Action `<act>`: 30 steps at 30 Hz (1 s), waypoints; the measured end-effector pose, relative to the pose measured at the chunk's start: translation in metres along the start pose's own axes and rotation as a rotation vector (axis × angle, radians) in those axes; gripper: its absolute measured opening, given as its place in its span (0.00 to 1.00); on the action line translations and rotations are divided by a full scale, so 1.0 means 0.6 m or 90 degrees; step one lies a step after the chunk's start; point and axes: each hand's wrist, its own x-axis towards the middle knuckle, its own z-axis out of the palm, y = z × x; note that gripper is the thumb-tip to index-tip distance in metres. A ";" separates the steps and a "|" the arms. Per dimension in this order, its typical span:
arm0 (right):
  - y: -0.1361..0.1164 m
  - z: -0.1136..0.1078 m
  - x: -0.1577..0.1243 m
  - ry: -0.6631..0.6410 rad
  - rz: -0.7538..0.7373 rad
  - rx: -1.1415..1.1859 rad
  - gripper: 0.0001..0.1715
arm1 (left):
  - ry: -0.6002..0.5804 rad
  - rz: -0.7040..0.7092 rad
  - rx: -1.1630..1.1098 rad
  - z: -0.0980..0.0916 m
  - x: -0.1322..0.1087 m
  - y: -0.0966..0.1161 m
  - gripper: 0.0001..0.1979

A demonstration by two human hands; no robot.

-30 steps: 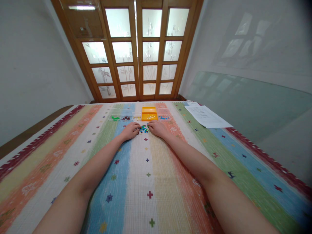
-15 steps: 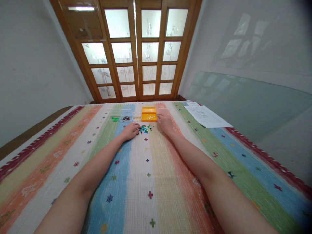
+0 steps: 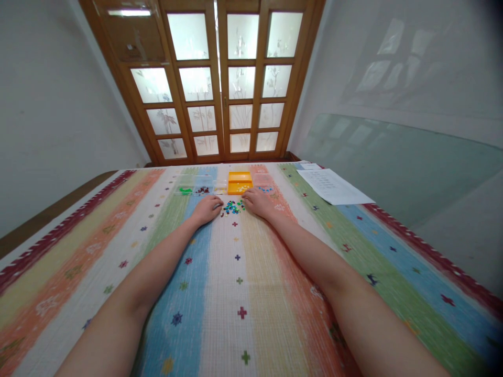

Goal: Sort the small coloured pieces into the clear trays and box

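A small heap of mixed coloured pieces (image 3: 232, 208) lies on the striped cloth (image 3: 239, 293) far ahead of me. My left hand (image 3: 207, 208) rests knuckles up just left of the heap, its fingers curled together. On the heap's right side my right hand (image 3: 257, 201) lies with fingers bent toward the pieces. Whether either hand holds a piece is too small to tell. Behind the heap stands a row of little trays: a clear one with green pieces (image 3: 185, 190), one with dark red pieces (image 3: 203, 189), an orange tray (image 3: 240, 183) and a clear one with blue pieces (image 3: 264, 187).
A white printed sheet (image 3: 332, 187) lies on the cloth at the far right. Wooden doors with frosted panes (image 3: 223, 84) stand behind the table. A glass-fronted wall runs along the right, and a brown table edge (image 3: 47, 214) shows at the left.
My right hand went from the heap out to the tray with blue pieces and has come back beside the heap. My left hand has shifted slightly up and left of the heap.
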 end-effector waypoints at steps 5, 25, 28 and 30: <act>-0.003 -0.002 -0.001 -0.019 0.016 -0.007 0.14 | -0.005 -0.005 -0.007 -0.003 0.001 0.005 0.15; -0.008 -0.001 -0.005 -0.063 -0.006 -0.023 0.11 | 0.007 0.028 -0.005 -0.002 0.002 0.013 0.15; -0.011 -0.001 -0.004 -0.051 0.003 -0.021 0.09 | 0.018 0.017 -0.015 -0.004 0.002 0.010 0.14; -0.014 -0.002 -0.003 -0.045 0.023 -0.015 0.08 | 0.014 0.017 -0.027 -0.005 0.002 0.010 0.13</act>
